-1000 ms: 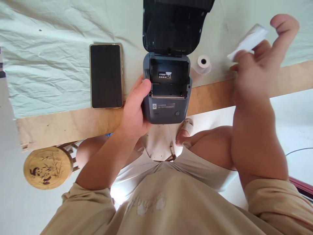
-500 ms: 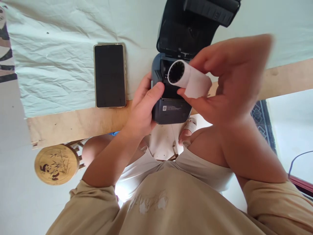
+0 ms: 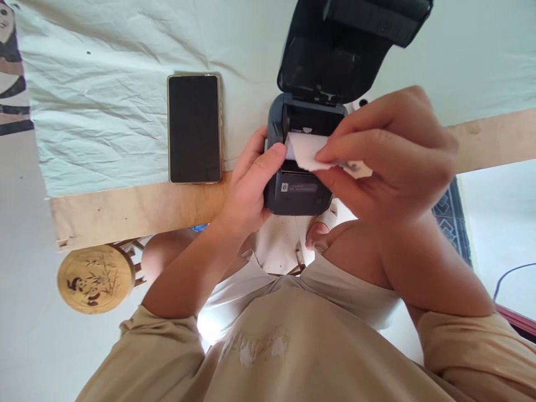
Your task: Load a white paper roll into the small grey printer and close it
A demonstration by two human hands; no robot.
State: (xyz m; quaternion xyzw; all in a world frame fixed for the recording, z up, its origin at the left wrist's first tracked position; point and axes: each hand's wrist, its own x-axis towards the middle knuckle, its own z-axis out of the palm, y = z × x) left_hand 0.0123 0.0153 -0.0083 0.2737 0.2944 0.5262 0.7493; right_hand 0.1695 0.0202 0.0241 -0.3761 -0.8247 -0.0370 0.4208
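Note:
My left hand (image 3: 251, 184) grips the left side of a dark portable label printer (image 3: 299, 195), its thumb on the rim of the compartment. The printer's black lid (image 3: 326, 50) stands swung up and back. Over the compartment, my right hand (image 3: 389, 151) pinches white paper (image 3: 307, 149) between thumb and fingers. Its left end curls near my left thumb. How much of the paper roll lies inside the printer is hidden by my right fingers. Behind that hand, a small white piece with a dark hole shows partly.
A phone (image 3: 195, 128) with a dark screen lies left of the printer on the pale green cloth (image 3: 104, 111). The table's bare wooden edge (image 3: 138, 209) runs along the front. A round wooden stool (image 3: 96, 279) with a panda picture stands below left.
The paper roll, held end-up above the printer before, is now lower, with its paper stretched over the compartment. My right fingers have closed in on the paper; my left hand keeps its grip.

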